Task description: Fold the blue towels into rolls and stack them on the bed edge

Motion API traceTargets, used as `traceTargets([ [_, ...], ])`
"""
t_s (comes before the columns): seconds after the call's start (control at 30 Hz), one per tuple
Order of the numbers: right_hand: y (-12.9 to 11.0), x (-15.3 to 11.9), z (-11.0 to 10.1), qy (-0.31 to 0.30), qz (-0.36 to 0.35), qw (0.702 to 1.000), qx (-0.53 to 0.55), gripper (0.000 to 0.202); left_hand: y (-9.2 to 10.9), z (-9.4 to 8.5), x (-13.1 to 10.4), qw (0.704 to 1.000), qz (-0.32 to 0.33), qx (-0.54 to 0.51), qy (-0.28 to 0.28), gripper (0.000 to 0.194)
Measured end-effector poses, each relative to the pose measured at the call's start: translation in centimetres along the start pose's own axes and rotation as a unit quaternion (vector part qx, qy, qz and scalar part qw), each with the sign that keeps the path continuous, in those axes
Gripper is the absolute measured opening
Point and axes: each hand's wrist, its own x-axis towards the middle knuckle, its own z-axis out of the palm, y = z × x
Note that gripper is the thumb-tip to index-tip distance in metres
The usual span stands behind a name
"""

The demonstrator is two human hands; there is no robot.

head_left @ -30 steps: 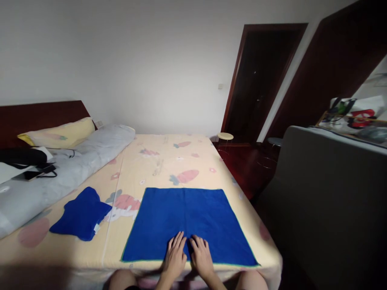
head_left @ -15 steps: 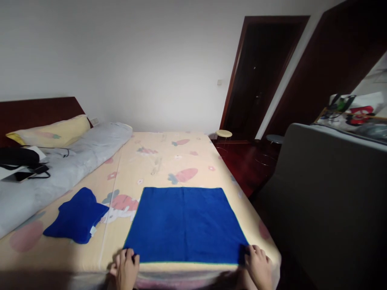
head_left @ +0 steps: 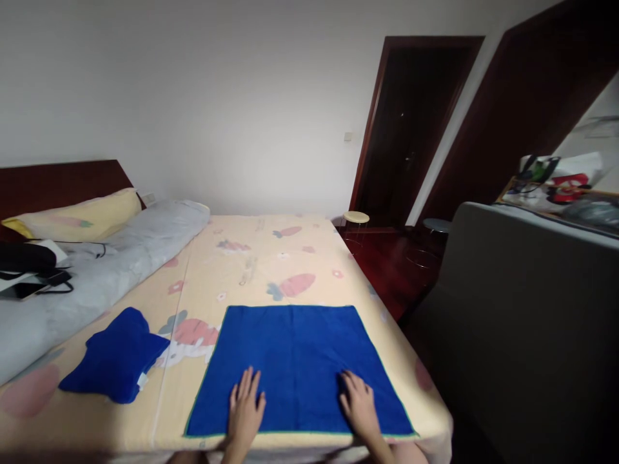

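Observation:
A blue cloth [head_left: 294, 361] with a thin green edge lies spread flat near the front of the bed, a faint crease running down its middle. On its left half rests my left hand [head_left: 245, 407], palm down with fingers stretched out. My right hand [head_left: 358, 401] lies on the right half, fingers apart and slightly bent. Neither hand holds anything. To the left, a crumpled blue cloth [head_left: 118, 354] with a small white tag sits in a heap on the sheet, apart from both hands.
The bed [head_left: 251, 258] has a peach sheet with carrot prints. A grey quilt [head_left: 130, 251], a yellow pillow [head_left: 82, 216] and a black case [head_left: 26, 259] are at the left. Right of the bed stand a stool [head_left: 356, 218] and a dark grey panel [head_left: 522, 309].
Both hands have let go of the cloth's near corners and moved inward onto its surface, fingers spreading. The cloth's near corners now lie flat and uncovered. The view has shifted slightly.

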Motion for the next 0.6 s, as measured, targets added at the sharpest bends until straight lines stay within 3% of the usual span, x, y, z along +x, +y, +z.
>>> traceTargets([
  [0.13, 10.9, -3.6, -1.5, 0.048, 0.066, 0.996, -0.025, 0.046, -9.2, -1.4, -4.2, 0.989, -0.113, 0.073, 0.066, 0.051],
  [0.23, 13.5, -4.3, -1.8, 0.089, 0.111, 0.988, -0.053, 0.044, -11.4, -1.9, -5.5, 0.981, -0.147, 0.09, 0.092, 0.051],
  [0.3, 11.6, -3.2, -1.6, 0.112, 0.123, 0.984, -0.066, 0.042, -9.8, -1.8, -4.5, 0.979, -0.143, 0.089, 0.113, 0.052],
  [0.4, 4.6, -0.1, -0.6, 0.102, 0.062, 0.992, -0.033, 0.042, -3.8, -1.2, -1.1, 0.994, -0.059, 0.04, 0.087, 0.054],
  [0.53, -6.6, 4.4, 1.7, -0.011, -0.057, 0.996, 0.064, 0.06, 5.9, 0.6, 3.8, 0.993, 0.105, -0.058, -0.018, 0.066],
  [0.6, -9.8, 5.8, 2.6, -0.07, -0.056, 0.993, 0.077, 0.065, 8.5, 1.4, 5.5, 0.984, 0.14, -0.08, -0.074, 0.069],
])
